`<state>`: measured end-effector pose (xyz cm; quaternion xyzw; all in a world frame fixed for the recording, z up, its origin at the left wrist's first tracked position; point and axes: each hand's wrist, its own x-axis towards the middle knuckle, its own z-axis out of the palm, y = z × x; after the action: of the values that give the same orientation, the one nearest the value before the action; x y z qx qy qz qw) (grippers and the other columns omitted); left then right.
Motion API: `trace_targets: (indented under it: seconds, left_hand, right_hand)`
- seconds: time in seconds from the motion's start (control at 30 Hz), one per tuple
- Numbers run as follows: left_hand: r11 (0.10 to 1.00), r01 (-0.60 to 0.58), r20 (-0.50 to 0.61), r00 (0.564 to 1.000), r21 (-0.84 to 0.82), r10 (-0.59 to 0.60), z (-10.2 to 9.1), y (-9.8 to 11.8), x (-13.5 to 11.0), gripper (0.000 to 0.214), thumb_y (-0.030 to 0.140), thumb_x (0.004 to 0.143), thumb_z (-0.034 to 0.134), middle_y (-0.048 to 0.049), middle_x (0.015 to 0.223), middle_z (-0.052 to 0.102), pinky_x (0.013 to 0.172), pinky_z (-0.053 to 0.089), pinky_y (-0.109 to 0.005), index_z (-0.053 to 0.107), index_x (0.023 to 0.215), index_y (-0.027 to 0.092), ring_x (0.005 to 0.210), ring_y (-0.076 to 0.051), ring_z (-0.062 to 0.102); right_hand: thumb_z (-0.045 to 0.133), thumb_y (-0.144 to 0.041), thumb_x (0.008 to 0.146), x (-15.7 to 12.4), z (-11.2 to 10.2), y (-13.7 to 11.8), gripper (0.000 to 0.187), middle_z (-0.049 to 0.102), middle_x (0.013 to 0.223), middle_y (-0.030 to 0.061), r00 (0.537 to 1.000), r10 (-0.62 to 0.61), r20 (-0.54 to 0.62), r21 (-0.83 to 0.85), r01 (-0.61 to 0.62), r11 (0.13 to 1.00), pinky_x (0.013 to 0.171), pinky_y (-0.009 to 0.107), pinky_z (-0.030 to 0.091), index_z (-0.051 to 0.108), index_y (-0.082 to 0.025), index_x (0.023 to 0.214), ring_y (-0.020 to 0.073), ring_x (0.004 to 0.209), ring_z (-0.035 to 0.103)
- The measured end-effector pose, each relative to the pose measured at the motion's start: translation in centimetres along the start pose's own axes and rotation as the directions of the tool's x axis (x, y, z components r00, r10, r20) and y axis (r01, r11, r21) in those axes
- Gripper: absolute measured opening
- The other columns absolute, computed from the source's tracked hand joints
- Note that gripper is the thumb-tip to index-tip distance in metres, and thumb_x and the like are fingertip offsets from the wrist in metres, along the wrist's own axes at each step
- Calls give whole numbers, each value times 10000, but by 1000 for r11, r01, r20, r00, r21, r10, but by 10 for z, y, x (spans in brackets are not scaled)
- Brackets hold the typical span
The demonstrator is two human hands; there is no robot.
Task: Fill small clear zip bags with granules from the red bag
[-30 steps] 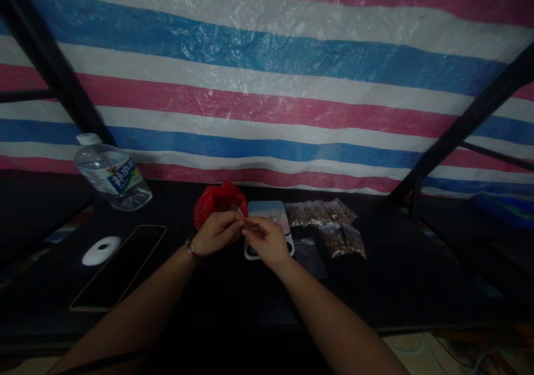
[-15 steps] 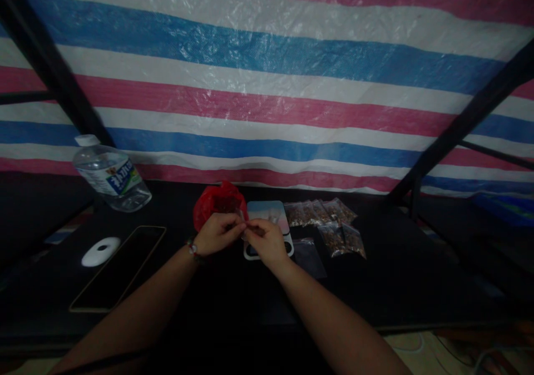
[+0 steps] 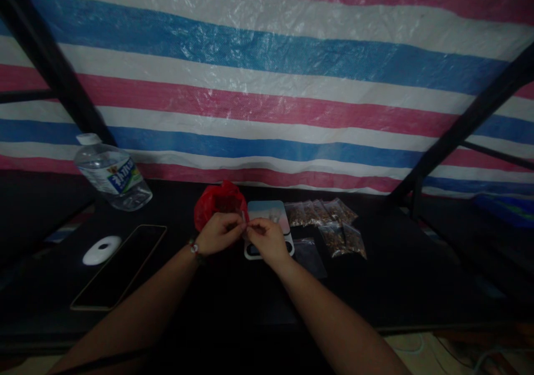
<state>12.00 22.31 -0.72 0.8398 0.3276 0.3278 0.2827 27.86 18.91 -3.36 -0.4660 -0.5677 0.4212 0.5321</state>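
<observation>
Pinching 1 bit of clear plastic (image 3: 245,217) btwn thumb + finger tips of L hand (image 3: 219,233) and R hand (image 3: 269,244), held close together, shape hard to tell, too small + partly covered. Held at L edge of 1 scale (image 3: 269,207) w/ pastel top, nr 1 open red bag (image 3: 204,205) just behind L hand. Wearing 1 bracelet (image 3: 194,248) on L wrist. R of scale: small filled bags (image 3: 334,240) of brown bits, 2 in front, approx 4-5 overlapping behind, exact count unclear. Just in front of those, 1 flat clear bag (image 3: 309,258) on 1 black table (image 3: 400,280). Over at L: 1 phone (image 3: 119,266), 1 white rounded gadget (image 3: 94,255) right beside it, 1 capped bottle (image 3: 100,180) farther back. Behind: 1 striped tarp (image 3: 267,97) w/ 2 thick black poles (image 3: 54,58) in front, 1 per side. Far R: 1 blue thing (image 3: 507,209), too dim to ID
</observation>
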Motion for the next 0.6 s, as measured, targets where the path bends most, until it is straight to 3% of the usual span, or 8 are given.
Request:
trace_targets:
  seconds: [0.33, 0.6]
  left_hand:
    - [998, -46, 98, 994, -51, 50, -2, -2, -1, 366, 296, 898, 427, 31, 479, 508, 444, 304, -154, 508, 580, 134, 446, -57, 443]
    - [988, -14, 101, 994, -152, 29, -1, -10, -3, 421, 328, 927, 406, 11, 480, 534, 455, 342, -157, 515, 573, 126, 449, -67, 491]
  right_hand:
    - [627, -217, 715, 2, -1, 6, 63, 646, 646, 0, 991, 79, 108, -68, -72, 995, 590, 242, 451, 650, -168, 682, 132, 595, 590]
    - [656, -323, 727, 3, -1, 10, 155, 634, 647, -5, 981, 120, 153, 53, -129, 990, 591, 243, 441, 640, -171, 702, 125, 597, 571]
